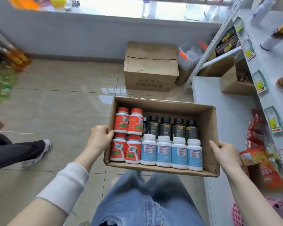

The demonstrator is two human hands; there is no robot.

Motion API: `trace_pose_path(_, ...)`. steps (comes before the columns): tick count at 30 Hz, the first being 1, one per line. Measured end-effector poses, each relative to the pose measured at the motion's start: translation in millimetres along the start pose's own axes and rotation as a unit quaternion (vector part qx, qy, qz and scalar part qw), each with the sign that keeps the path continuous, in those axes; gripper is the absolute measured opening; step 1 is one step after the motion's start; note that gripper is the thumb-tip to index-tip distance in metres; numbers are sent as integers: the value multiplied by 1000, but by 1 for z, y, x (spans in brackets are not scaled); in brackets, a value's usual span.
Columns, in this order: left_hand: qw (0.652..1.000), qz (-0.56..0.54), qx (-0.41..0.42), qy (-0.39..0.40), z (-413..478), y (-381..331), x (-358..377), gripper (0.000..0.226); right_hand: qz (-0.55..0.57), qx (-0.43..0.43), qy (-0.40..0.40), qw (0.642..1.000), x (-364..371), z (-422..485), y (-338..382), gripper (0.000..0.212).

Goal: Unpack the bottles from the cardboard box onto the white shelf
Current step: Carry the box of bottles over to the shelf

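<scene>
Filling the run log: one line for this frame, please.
phase: carrying | left hand: grips cardboard box left wall | right hand: holds right wall | bottles: all in box | white shelf: none unpacked yet

Contents count: twelve full-size bottles in one open cardboard box.

Four orange-labelled bottles with orange caps, in two rows of two; four black bottles with black caps, in one row; four blue-labelled bottles with white caps, in one row. One smaller dark item beside the black row is unidentifiable. Closed cardboard boxes on the floor: two, stacked.
</scene>
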State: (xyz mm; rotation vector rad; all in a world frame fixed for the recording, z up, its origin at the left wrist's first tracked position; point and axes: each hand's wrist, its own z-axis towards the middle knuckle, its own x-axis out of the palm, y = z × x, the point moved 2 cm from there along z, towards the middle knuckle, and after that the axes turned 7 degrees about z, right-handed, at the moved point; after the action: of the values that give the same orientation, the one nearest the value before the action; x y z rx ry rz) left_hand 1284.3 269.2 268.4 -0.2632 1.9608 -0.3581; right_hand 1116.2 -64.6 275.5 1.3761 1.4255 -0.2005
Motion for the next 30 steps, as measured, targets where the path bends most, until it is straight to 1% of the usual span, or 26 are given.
trace_pose_path(3,1000,-6,8,5,56,-23,-12,24,2,5,-4,1000,3,42,30,34)
trace_pose_path(6,1000,-11,8,7,109,-47,-17,30,-4,11,-18,1000,5,93,54,42)
trace_pose_path(12,999,-15,-20,27,210,-107,-22,39,-16,27,-15,999,5,210,106,46)
trace_pose_path(15,999,-21,-26,29,257,-141,-34,30,-13,21,-21,999,-3,262,139,47)
trace_pose_path(17,999,-13,-27,23,289,-157,-41,26,-15,19,-9,1000,-6,297,158,49)
trace_pose_path(20,999,-19,-27,19,335,-178,-53,24,-12,11,3,1000,-8,344,194,46)
trace_pose_path(24,999,-20,-37,20,402,-197,-67,31,-4,8,6,1000,2,400,237,34)
trace_pose_path(28,998,-27,-40,30,473,-211,-78,38,-5,22,0,1000,20,447,274,32)
trace_pose_path(30,998,-28,-40,39,506,-218,-84,38,-9,38,0,999,30,469,293,34)
